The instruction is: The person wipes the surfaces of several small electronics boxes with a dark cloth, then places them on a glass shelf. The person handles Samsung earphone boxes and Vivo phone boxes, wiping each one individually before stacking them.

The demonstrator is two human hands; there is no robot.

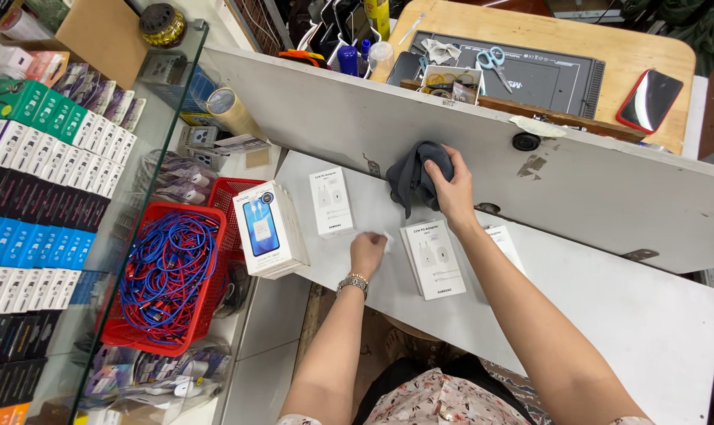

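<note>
My right hand [453, 191] grips a dark grey cloth [414, 175] and presses it against the upright grey panel [577, 169] at the back of the white counter [648, 315]. My left hand [368, 252], with a metal watch at the wrist, is closed on a small white item on the counter; what it is I cannot tell. A white adapter box [331, 201] lies to the left of that hand. Another white adapter box [433, 258] lies between my two forearms. A third white box [505, 244] shows partly behind my right forearm.
A stack of phone boxes [267, 228] sits at the counter's left end. Red baskets [172, 275] hold blue cables. A glass case [50, 181] with rows of boxes stands at left. Behind the panel a wooden table holds a dark mat, scissors [492, 60] and a phone [649, 99].
</note>
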